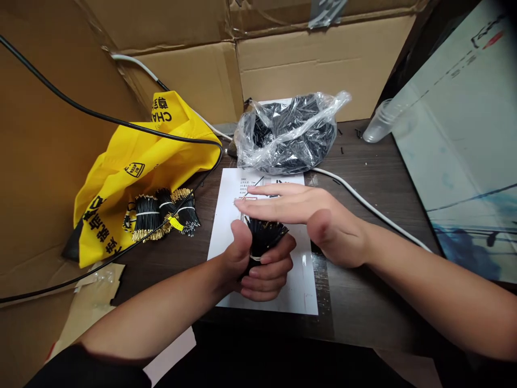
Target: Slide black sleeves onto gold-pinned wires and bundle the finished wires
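Observation:
My left hand [264,269] is wrapped round a bundle of short black wires [262,240], whose ends fan out upward above the fist. A pale tie circles the bundle. Flat and with its fingers stretched to the left, my right hand [299,207] lies over the top of the bundle; whether the palm touches the wire ends cannot be made out. Beneath both hands is a printed white sheet [301,288], partly covered by them. To the left, several tied bundles of black wires with gold-coloured ends [147,215] rest beside a yellow bag.
A clear plastic bag of small black pieces [291,134] sits behind the sheet. The yellow bag [161,151] is at left, with a black cable [97,114] crossing it. A white cable [363,199] runs right. Plastic cups [379,121] lean by a picture panel [464,151]. Cardboard [323,70] walls the back.

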`<state>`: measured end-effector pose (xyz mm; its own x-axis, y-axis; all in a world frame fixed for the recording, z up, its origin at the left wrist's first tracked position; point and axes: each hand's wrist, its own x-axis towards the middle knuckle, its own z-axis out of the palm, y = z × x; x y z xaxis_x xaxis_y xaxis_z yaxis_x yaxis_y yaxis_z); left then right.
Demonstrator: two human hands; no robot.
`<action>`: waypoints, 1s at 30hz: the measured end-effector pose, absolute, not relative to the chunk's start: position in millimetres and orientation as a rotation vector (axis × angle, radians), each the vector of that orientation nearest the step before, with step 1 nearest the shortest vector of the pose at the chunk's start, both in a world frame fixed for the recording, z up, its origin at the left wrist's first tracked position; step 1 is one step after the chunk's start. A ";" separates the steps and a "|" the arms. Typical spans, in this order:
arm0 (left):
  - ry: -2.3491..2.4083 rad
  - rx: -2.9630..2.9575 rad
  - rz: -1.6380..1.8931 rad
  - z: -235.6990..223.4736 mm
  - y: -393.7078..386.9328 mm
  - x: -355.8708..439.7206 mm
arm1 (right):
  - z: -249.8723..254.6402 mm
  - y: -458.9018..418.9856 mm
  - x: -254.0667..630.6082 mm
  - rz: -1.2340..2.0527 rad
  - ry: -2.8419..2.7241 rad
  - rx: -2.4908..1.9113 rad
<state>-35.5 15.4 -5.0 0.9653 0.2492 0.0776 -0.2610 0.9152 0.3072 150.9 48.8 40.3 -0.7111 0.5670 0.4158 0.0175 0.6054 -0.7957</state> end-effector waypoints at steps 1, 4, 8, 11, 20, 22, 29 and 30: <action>-0.040 0.311 0.259 -5.2 15.6 -35.4 | 39.7 49.8 148.2 1.084 -2.162 -0.447; -0.034 0.297 0.257 -5.7 15.8 -36.2 | 35.9 50.7 142.4 1.105 -2.139 -0.427; -0.026 0.294 0.246 -6.7 15.5 -38.1 | 32.8 49.7 142.9 1.108 -2.119 -0.418; -0.026 0.301 0.234 -7.2 16.1 -39.0 | 33.1 49.3 146.0 1.146 -2.074 -0.484; -0.030 0.317 0.232 -8.6 18.0 -38.3 | 32.9 49.7 144.6 1.129 -2.083 -0.447; -0.035 0.311 0.226 -8.8 17.5 -38.3 | 33.0 49.0 143.8 1.128 -2.078 -0.439; -0.079 0.271 0.227 -8.5 18.9 -38.1 | 31.4 50.2 144.7 1.180 -2.091 -0.460; -0.094 0.264 0.240 -8.4 19.2 -38.0 | 30.2 51.4 144.7 1.187 -2.088 -0.450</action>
<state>-38.0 19.2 -8.4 0.9670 0.2226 0.1237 -0.2472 0.9369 0.2470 144.7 51.4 30.2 -0.7062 0.5903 0.3909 -0.0341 0.5231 -0.8516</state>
